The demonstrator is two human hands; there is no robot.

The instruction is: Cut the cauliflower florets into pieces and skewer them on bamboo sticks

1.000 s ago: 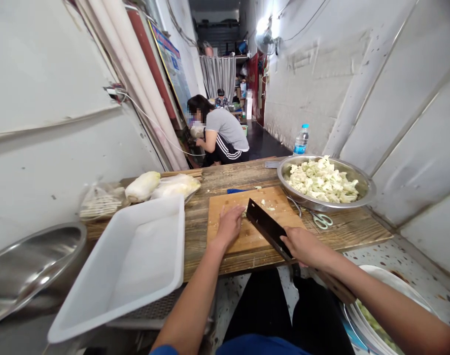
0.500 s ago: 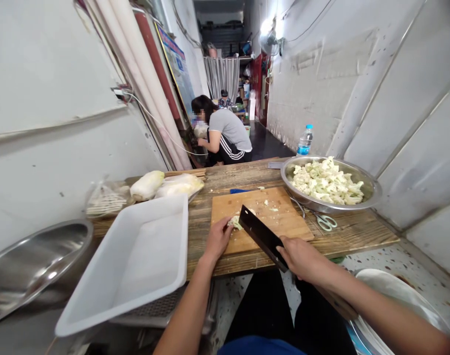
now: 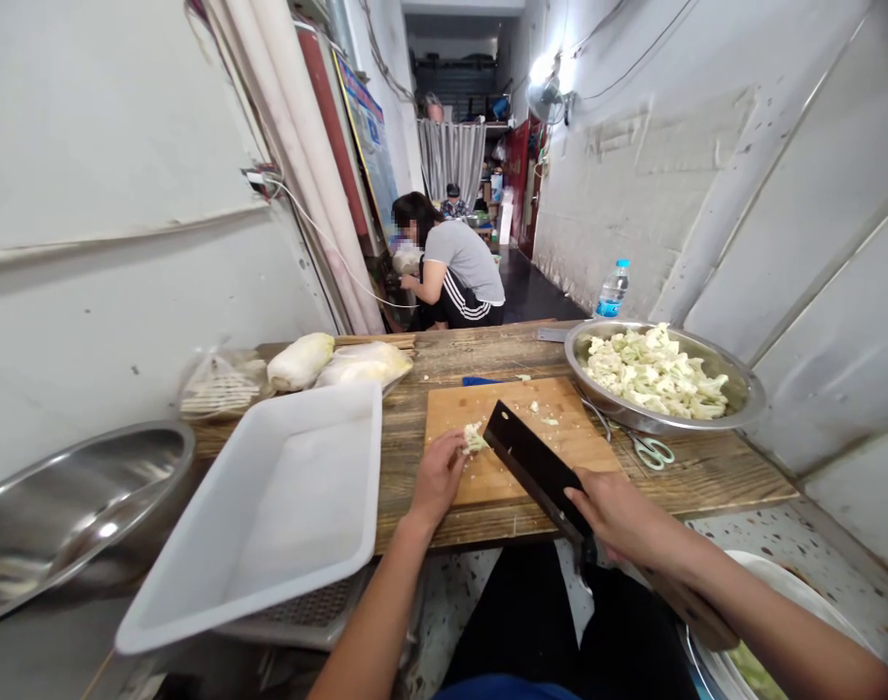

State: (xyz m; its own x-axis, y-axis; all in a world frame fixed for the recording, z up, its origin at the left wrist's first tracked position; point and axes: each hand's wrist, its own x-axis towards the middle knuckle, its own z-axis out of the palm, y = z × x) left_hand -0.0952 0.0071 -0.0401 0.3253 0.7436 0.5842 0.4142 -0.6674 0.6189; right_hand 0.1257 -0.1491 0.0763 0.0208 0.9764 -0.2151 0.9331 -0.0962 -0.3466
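My left hand [image 3: 438,476] is closed on a small piece of cauliflower [image 3: 474,438] at the left part of the wooden cutting board [image 3: 516,476]. In my right hand [image 3: 622,510] is a dark cleaver [image 3: 535,457], its broad blade tilted over the board with the far corner close beside the cauliflower. I cannot tell whether blade and cauliflower touch. Small white crumbs lie scattered on the board. To the right, a steel bowl [image 3: 750,394] holds a heap of cut cauliflower florets [image 3: 652,369].
Left of the board stands a white plastic tub [image 3: 304,506], with a steel basin [image 3: 86,515] beyond it. Cabbages [image 3: 301,362] lie behind the tub. Scissors [image 3: 654,452] rest by the bowl, near a water bottle [image 3: 613,290]. A person [image 3: 458,262] crouches past the table.
The whole view has shifted slightly. My left hand still holds cauliflower, and a little more of the piece shows beside the cleaver's tip. The right hand keeps its grip on the cleaver.
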